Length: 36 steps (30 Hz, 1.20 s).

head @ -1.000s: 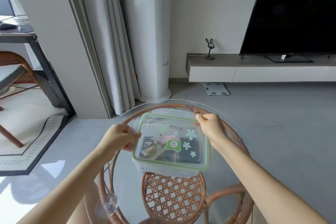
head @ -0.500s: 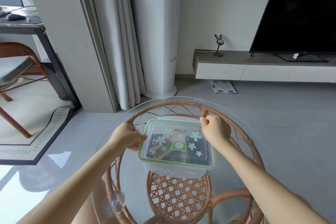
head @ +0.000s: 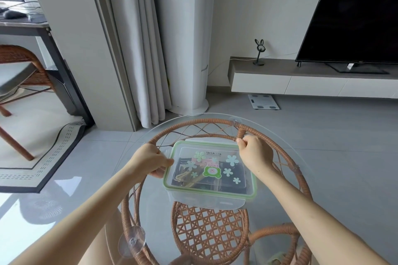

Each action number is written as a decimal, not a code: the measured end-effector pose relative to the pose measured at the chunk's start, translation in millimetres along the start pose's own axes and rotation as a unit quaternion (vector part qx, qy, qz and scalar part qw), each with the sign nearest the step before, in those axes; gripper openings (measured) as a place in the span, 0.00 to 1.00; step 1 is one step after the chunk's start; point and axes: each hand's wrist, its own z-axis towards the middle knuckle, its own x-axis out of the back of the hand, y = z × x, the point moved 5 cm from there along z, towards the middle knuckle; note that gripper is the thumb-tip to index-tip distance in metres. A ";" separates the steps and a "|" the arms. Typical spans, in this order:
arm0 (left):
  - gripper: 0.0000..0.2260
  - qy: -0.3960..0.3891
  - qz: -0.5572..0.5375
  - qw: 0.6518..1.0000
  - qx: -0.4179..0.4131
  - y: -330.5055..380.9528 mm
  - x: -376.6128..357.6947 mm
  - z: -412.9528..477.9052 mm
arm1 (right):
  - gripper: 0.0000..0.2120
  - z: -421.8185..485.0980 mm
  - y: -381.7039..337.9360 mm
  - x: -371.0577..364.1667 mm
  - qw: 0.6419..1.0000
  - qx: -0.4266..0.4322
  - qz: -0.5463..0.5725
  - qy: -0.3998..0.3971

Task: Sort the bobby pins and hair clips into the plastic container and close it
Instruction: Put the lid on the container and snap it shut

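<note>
Between two bare hands, on the glass top (head: 150, 202) of a rattan side table (head: 193, 121), sits a clear plastic container (head: 204, 197), its green-rimmed lid (head: 242, 180) laid flat on top. L: the left hand (head: 150, 161) curls thumb and fingers round the side latch flap (head: 166, 154) at the box's short end, pinching it. R: the right hand (head: 255, 155) is fisted over the lid's opposite edge near the far corner, fingers curled down; the flap under them is hidden. Inboard of both grips, gold hair clips (head: 185, 178) and dark bobby pins (head: 237, 183) show through the lid. Below both grips, the long front flap (head: 215, 203) juts out, apparently not yet snapped down, so closing looks unfinished. Judgement: box is light, stiff, smooth-walled, likely to skate on glass, so it wants bracing at one end while a flap is pressed; the flaps and rim are the places to hold. Lid carries a green frog sticker (head: 211, 171) and pale flower stickers (head: 232, 160); a line of small print (head: 213, 153) beside the right-hand grip is too small to read.
</note>
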 end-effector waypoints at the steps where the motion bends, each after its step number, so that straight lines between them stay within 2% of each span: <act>1: 0.05 -0.002 -0.003 1.000 0.003 -0.6 0.0 -0.1 | 0.15 0.4 -0.6 0.0 1.000 0.003 -0.001 0.004; 12: 0.04 -0.016 -0.002 1.000 0.017 3.1 -3.5 1.9 | 0.14 -5.8 1.6 0.7 0.999 0.021 -0.021 0.025; 16: 0.06 -0.011 -0.043 0.999 0.029 -1.3 -3.2 2.8 | 0.14 -6.6 0.6 -2.5 0.999 0.018 -0.016 0.027; 21: 0.07 -0.004 -0.038 0.999 0.016 -7.8 -6.1 3.4 | 0.15 -13.4 10.7 10.1 0.999 -0.011 0.051 0.007; 22: 0.08 0.000 -0.037 0.999 0.013 -8.3 -6.0 4.1 | 0.17 -21.1 12.7 16.8 0.999 -0.010 0.038 0.007; 26: 0.07 0.011 -0.024 1.000 0.006 -10.0 -6.2 7.1 | 0.27 -62.7 11.7 31.1 0.987 0.045 -0.151 0.013; 28: 0.07 0.043 0.010 0.999 -0.011 -8.8 -6.0 6.8 | 0.28 -71.2 10.0 33.7 0.985 0.049 -0.162 0.018; 30: 0.19 0.087 0.068 0.994 -0.024 -8.9 -4.3 6.1 | 0.27 -70.5 9.3 34.4 0.979 0.047 -0.199 -0.001; 32: 0.26 0.112 0.182 0.976 -0.042 -9.0 -2.7 6.1 | 0.27 -69.9 7.1 31.1 0.970 0.058 -0.232 -0.034; 36: 0.21 0.060 0.351 0.932 -0.067 -10.0 -13.4 4.0 | 0.33 -66.4 4.3 18.9 0.964 0.042 -0.235 -0.114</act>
